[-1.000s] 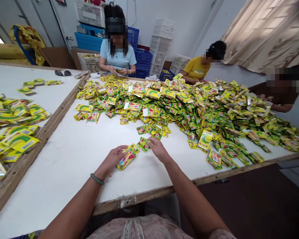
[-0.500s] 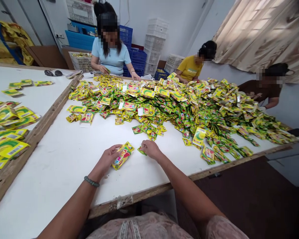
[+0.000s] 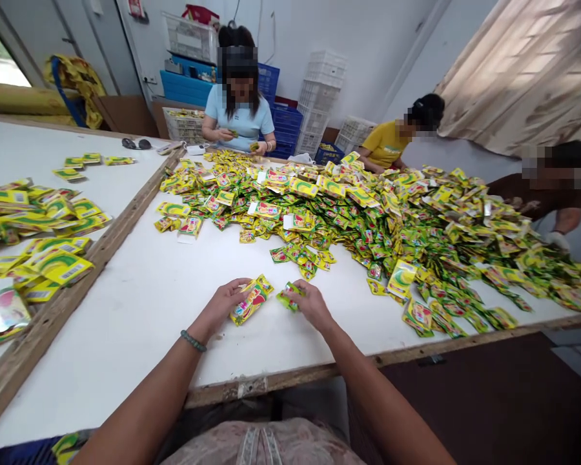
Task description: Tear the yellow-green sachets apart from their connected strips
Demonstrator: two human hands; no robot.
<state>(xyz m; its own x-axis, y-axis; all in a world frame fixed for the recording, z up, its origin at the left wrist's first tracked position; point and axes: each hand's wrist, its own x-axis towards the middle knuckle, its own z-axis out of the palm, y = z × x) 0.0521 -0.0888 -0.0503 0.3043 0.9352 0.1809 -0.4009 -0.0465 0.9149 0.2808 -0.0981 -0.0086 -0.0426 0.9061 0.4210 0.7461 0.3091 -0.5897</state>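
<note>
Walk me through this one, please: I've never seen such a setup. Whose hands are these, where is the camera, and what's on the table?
There is no machine here: a person is working bare-handed. The view comes from one camera worn on that person's head, looking forward and down.

The wearer's left hand holds a yellow pack with red print. The right hand pinches a small green packet; whether there is more than one is hard to tell.

On the white table lies a large heap of green and yellow packets. A wooden strip divides the surface, with more yellow packs on its left side.

Beyond the heap are three other people, in light-blue, yellow and brown tops.
</note>
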